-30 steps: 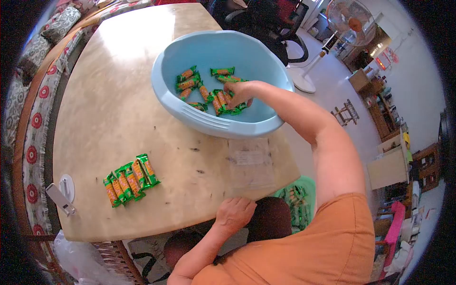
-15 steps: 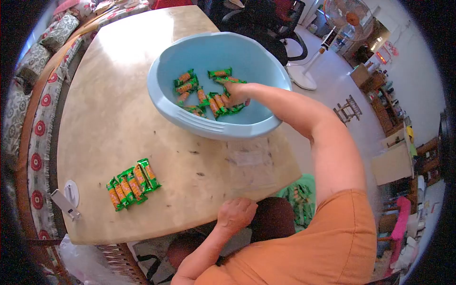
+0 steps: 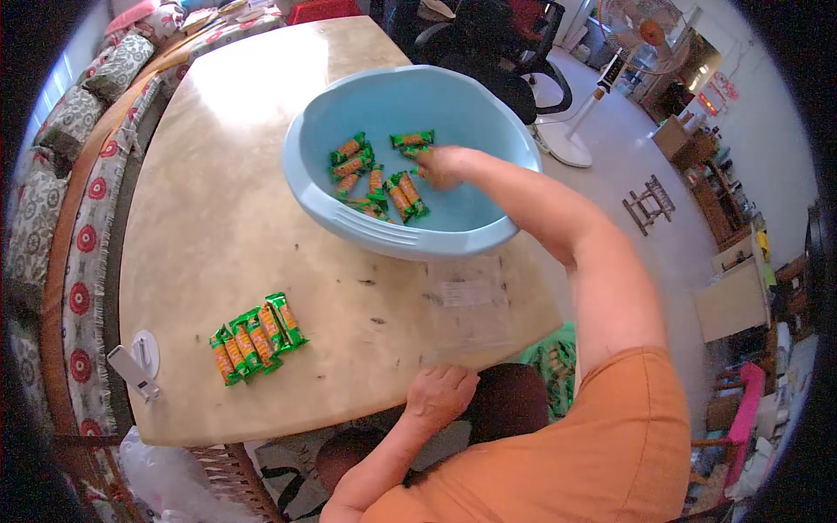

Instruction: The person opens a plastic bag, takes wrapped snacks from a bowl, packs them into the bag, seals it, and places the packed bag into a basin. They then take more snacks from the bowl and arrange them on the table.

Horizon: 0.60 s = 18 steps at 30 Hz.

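My right hand (image 3: 445, 167) is inside a light blue plastic basin (image 3: 401, 240), its fingers closed on small green-and-orange snack packets, mostly hidden by the hand and slightly blurred. Loose packets (image 3: 405, 193) of the same kind lie on the basin floor, left of and below the hand, with another packet (image 3: 411, 139) just above it. My left hand (image 3: 443, 394) rests at the table's near edge with its fingers curled in, and nothing shows in it. On the table to its left, several snack packets (image 3: 257, 338) lie side by side in a row.
The basin stands on a pale wooden table (image 3: 209, 200). A clear plastic bag (image 3: 471, 301) lies between basin and near edge. A small white stand (image 3: 135, 370) is at the left corner. A green bag (image 3: 551, 362) of packets sits below the right edge. Beyond are a fan (image 3: 645, 39) and an office chair.
My right hand has lifted slightly from the packets, and fewer lie beneath it. The left hand stays at the table edge. The whole view has shifted a little.
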Each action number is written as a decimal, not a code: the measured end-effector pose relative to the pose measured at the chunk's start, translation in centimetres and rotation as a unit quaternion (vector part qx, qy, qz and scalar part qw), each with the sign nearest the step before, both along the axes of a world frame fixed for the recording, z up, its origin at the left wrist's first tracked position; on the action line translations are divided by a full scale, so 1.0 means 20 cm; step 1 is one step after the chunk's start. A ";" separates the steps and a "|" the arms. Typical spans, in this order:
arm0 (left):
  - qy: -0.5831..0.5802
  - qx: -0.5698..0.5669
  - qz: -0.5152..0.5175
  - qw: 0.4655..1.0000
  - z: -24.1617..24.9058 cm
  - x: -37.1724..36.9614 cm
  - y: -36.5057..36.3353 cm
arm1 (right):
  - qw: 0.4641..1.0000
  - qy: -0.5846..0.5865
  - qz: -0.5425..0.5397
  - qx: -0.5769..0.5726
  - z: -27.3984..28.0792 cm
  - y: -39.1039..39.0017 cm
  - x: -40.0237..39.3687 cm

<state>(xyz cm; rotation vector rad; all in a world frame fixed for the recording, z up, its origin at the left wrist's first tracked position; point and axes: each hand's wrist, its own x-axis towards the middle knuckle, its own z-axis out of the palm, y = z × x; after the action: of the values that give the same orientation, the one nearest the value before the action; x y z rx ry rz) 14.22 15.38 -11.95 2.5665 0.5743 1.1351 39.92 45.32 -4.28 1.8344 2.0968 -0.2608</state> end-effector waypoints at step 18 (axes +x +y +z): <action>0.093 -0.111 -0.021 0.989 0.01 0.00 -0.02 | 0.868 0.484 0.049 0.098 0.30 -0.99 -0.95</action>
<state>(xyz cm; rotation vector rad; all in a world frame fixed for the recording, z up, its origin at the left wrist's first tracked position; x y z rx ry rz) 14.26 14.94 -11.80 2.4919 0.6459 0.7747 20.92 25.47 1.80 1.9009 2.9219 -1.1917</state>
